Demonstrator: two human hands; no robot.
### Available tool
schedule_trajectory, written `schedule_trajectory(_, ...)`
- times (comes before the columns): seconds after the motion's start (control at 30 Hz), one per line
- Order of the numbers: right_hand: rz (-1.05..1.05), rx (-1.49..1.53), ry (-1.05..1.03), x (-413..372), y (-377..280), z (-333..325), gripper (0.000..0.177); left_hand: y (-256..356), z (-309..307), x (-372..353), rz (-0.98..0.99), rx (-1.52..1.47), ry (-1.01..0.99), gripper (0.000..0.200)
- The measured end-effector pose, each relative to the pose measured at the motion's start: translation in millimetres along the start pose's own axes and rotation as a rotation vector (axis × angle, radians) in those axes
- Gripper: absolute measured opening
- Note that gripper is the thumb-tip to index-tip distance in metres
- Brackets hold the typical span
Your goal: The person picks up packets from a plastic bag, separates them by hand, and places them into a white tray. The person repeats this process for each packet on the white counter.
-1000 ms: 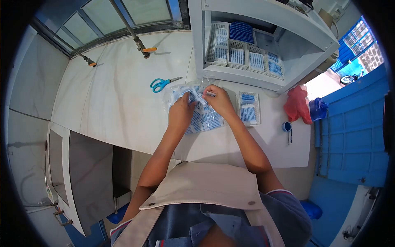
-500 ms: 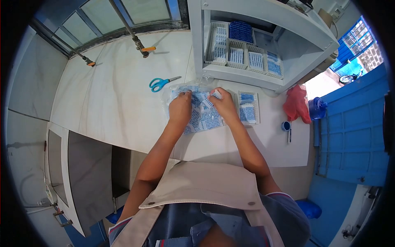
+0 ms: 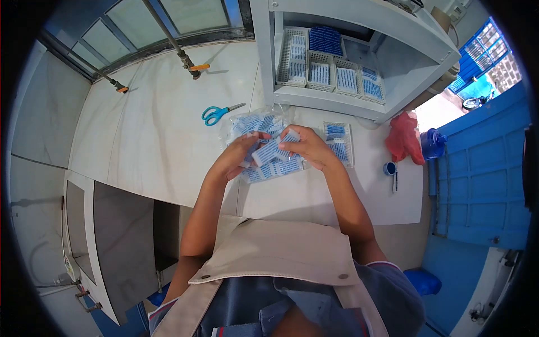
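A clear plastic bag (image 3: 247,124) full of small white sachets with blue print lies on the white counter (image 3: 151,135). Both hands are lifted just above it and hold a short stack of sachets (image 3: 272,149) between them. My left hand (image 3: 238,154) cups the stack's left end with the fingers curled under. My right hand (image 3: 309,147) pinches its right end. Loose sachets (image 3: 281,167) lie under the hands.
A white basket (image 3: 340,144) of sachets stands right of my hands. Blue-handled scissors (image 3: 216,114) lie at the left. A white shelf unit (image 3: 359,62) behind holds several filled baskets. A red bag (image 3: 405,139), a blue bottle (image 3: 432,145) and a small blue cap (image 3: 389,168) sit at the right.
Both hands have come up and toward me from the pile, now holding a gathered stack of sachets between them instead of sorting flat on the bag.
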State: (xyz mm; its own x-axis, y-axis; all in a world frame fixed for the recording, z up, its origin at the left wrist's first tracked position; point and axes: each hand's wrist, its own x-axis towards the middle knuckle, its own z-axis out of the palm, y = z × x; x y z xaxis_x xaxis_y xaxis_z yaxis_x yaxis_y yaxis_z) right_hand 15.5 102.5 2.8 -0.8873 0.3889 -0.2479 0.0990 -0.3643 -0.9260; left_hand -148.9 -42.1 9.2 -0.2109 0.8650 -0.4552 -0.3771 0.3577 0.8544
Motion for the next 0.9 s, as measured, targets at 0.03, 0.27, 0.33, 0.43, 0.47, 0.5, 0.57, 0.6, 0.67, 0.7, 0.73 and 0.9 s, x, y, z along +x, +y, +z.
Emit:
schedule_trajectory(0.03, -0.060, -0.172, -0.060, 2.8, -0.4, 4.7, 0.020, -0.2, 7.2, -4.4, -0.057, -0.128, -0.087, 0.037)
schedule_trajectory(0.27, -0.371, -0.533, 0.031, 20.8, 29.2, 18.2, 0.023, -11.8, 21.7, -16.5, 0.043, -0.008, -0.053, 0.048)
schedule_trajectory(0.33, -0.316, -0.474, 0.068, 6.0, 12.3, 34.6, 0.023, -19.8, 18.8, -14.6, 0.071, -0.064, -0.065, 0.048)
schedule_trajectory(0.43, -0.304, -0.429, 0.135, 0.8, 15.3, 41.1, 0.024, -20.5, 20.4, -17.5, 0.083, -0.135, -0.060, 0.048)
schedule_trajectory(0.47, -0.346, -0.445, 0.161, 1.8, 20.9, 40.4, 0.024, -19.3, 22.6, -18.7, 0.069, -0.153, -0.042, 0.048)
schedule_trajectory(0.5, -0.344, -0.445, 0.160, 3.3, 27.8, 40.2, 0.024, -18.0, 26.0, -20.0, 0.068, -0.155, -0.041, 0.048)
schedule_trajectory(0.57, -0.391, -0.456, 0.207, 7.0, 35.9, 44.7, 0.025, -15.3, 32.1, -22.1, 0.131, -0.264, 0.013, 0.048)
schedule_trajectory(0.6, -0.392, -0.456, 0.203, 6.3, 38.0, 50.8, 0.025, -15.9, 32.1, -22.8, 0.133, -0.264, 0.016, 0.048)
schedule_trajectory(0.67, -0.393, -0.467, 0.256, 2.5, 40.2, 61.8, 0.026, -18.9, 32.4, -23.5, 0.164, -0.290, 0.040, 0.048)
schedule_trajectory(0.7, -0.393, -0.468, 0.257, 3.3, 41.8, 60.4, 0.026, -21.9, 32.4, -23.7, 0.164, -0.290, 0.040, 0.048)
schedule_trajectory(0.73, -0.463, -0.621, 0.258, 6.0, 44.1, 57.5, 0.026, -25.7, 32.0, -23.5, 0.181, -0.360, 0.063, 0.049)
schedule_trajectory(0.9, -0.671, -0.821, 0.463, 26.9, 7.7, 36.9, 0.023, -36.3, 10.6, -23.7, 0.251, -0.503, -0.021, 0.044)
